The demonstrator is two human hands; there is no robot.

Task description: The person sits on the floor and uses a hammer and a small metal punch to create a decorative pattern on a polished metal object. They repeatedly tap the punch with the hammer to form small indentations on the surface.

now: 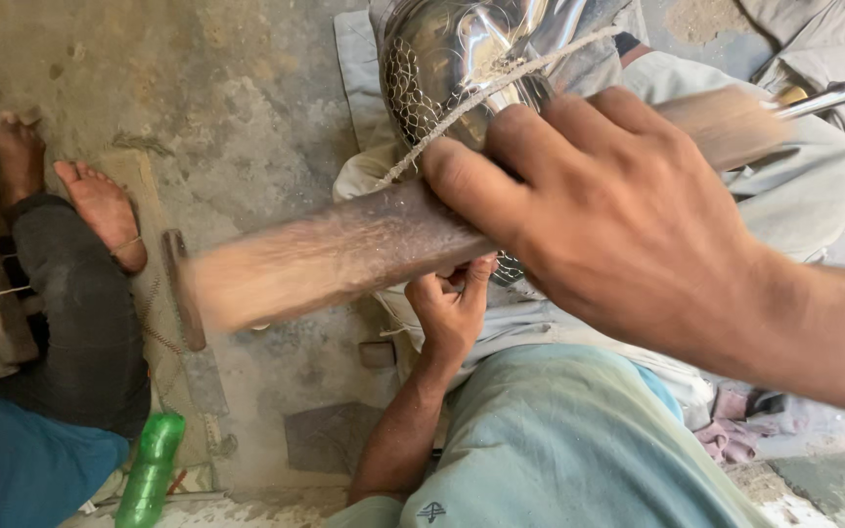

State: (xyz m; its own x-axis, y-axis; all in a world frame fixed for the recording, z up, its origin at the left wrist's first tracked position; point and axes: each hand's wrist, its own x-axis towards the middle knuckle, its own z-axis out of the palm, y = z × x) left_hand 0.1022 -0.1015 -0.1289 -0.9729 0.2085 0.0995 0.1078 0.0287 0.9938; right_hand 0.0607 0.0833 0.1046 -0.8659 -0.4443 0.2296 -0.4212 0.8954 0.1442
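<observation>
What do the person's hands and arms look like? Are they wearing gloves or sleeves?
No gloves. Both the right hand and the left hand are bare, with short nails and no rings, watch or bracelets in view. Both forearms are bare too; no sleeve shows on either one.

Rough, stained grey concrete floor (246, 108) with dust, lit by flat daylight

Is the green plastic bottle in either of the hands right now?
No, the green bottle lies on the floor, while the right hand grips a wooden mallet.
</observation>
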